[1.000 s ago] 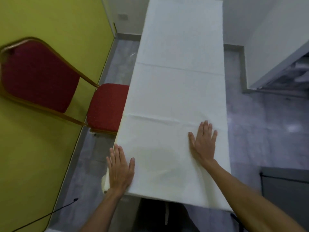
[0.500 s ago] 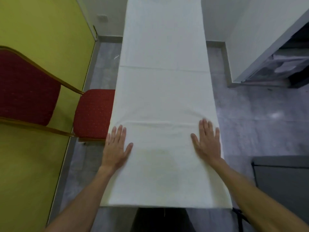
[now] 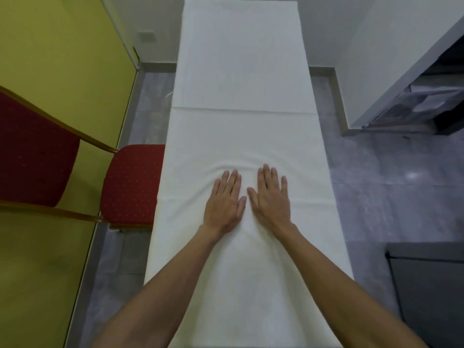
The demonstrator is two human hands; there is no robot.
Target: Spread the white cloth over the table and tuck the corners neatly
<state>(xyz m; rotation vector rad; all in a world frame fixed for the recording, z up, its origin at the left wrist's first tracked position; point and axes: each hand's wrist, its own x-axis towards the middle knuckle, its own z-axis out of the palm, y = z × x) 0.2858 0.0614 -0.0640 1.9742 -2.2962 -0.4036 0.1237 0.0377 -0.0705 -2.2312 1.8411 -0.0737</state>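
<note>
Both hands, left hand point(image 3: 224, 202) and right hand point(image 3: 270, 198), lie flat and open in the frame's centre on the cloth point(image 3: 238, 84); it looks soft, light, best taken at the edges.

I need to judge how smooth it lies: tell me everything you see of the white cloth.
The white cloth is plain woven fabric covering the long narrow table end to end, mostly flat. Two fold creases cross it. A low ripple bunches ahead of the fingertips. The left hand and right hand press flat at its middle, side by side.
</note>
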